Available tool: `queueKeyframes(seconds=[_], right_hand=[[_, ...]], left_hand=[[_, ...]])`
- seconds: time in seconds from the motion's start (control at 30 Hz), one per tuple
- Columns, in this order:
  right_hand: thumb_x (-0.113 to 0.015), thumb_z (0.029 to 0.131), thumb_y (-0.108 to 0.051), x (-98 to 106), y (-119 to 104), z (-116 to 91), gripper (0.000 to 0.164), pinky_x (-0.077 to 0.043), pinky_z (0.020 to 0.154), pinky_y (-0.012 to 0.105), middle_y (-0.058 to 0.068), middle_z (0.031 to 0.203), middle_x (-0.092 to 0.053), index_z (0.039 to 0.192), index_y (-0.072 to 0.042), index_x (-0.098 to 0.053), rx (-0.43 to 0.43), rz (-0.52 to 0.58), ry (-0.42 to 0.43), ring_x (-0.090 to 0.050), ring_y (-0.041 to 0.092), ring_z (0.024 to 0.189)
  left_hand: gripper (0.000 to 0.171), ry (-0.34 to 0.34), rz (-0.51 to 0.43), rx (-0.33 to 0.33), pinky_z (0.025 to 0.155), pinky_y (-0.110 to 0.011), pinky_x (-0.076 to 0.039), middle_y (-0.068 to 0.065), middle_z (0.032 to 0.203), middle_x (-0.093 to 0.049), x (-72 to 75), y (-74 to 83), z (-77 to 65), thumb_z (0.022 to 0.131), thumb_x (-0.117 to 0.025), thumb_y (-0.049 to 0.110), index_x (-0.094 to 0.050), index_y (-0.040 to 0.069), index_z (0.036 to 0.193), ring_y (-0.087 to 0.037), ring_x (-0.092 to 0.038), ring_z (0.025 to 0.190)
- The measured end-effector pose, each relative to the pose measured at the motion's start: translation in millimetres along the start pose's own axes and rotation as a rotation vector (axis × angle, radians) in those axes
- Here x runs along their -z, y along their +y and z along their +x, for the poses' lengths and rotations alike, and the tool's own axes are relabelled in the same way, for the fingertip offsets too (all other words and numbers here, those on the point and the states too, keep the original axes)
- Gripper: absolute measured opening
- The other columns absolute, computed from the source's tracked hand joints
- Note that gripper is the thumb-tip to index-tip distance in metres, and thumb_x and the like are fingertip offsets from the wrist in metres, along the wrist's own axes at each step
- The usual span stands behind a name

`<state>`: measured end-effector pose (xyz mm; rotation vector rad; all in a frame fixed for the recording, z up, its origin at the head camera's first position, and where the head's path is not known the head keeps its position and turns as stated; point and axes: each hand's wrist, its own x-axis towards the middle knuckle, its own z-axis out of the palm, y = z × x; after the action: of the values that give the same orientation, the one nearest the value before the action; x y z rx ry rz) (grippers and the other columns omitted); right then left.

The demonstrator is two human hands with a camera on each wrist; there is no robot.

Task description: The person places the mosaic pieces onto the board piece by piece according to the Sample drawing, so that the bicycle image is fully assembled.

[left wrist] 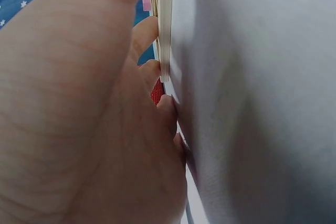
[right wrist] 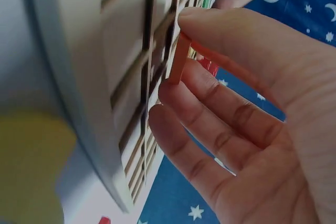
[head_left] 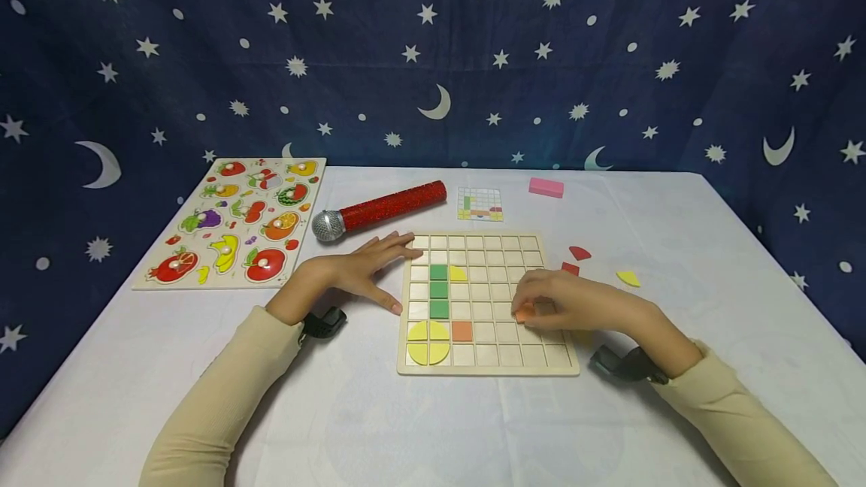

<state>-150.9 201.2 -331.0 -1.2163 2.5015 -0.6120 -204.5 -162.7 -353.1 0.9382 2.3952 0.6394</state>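
Note:
A pale wooden grid board (head_left: 487,370) lies on the table. My right hand (head_left: 575,303) pinches an orange square tile (right wrist: 180,59) between thumb and fingers, low over cells near the board's right side. At the left rim my left hand (head_left: 358,273) rests with fingers spread, thumb and fingertips touching the edge. Three green square tiles (head_left: 439,290) form a column in the grid. Beside the top one sits a yellow quarter-circle tile (head_left: 458,273). Several yellow quarter tiles (head_left: 419,354) make a circle at the lower left, with another orange square (head_left: 462,331) to its right.
Right of the board lie red pieces (head_left: 579,253) and a yellow quarter piece (head_left: 628,278). Behind it are a pattern card (head_left: 480,215), a pink block (head_left: 546,187) and a red glittery microphone (head_left: 392,204). A fruit peg puzzle (head_left: 223,284) lies at the left.

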Motion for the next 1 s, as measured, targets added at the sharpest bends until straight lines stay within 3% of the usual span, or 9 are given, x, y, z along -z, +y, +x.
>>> queueKeyframes(seconds=[0.27, 0.5, 1.0], right_hand=[[-0.07, 0.091, -0.018, -13.3, -9.9, 6.4, 0.01, -0.051, 0.077, 0.023, -0.011, 0.095, -0.059, 0.1, -0.019, -0.071, 0.114, -0.045, 0.044, -0.053, 0.008, 0.088], [-0.07, 0.091, -0.019, -22.2, -19.6, 10.2, 0.013, -0.052, 0.087, 0.026, -0.01, 0.101, -0.06, 0.104, -0.019, -0.07, 0.116, -0.051, 0.028, -0.054, 0.008, 0.096], [-0.07, 0.09, -0.013, -27.0, -21.9, 10.7, 0.01, -0.05, 0.077, 0.02, -0.009, 0.097, -0.056, 0.099, -0.018, -0.07, 0.14, -0.026, 0.058, -0.052, 0.007, 0.087]], left_hand=[[0.096, -0.001, 0.007, 0.004, 0.12, -0.053, 0.004, -0.008, 0.164, -0.002, -0.1, 0.0, -0.2, 0.076, -0.082, 0.043, -0.029, 0.02, 0.153, -0.033, 0.006, 0.15], [0.096, -0.001, 0.016, 0.011, 0.12, -0.054, 0.003, -0.007, 0.164, -0.003, -0.3, -0.1, 1.0, 0.076, -0.082, 0.044, -0.03, 0.021, 0.153, -0.032, 0.005, 0.15], [0.095, -0.008, 0.008, 0.019, 0.12, -0.053, 0.004, -0.006, 0.164, -0.002, -0.5, 0.5, 1.1, 0.076, -0.081, 0.044, -0.029, 0.021, 0.153, -0.031, 0.007, 0.15]])
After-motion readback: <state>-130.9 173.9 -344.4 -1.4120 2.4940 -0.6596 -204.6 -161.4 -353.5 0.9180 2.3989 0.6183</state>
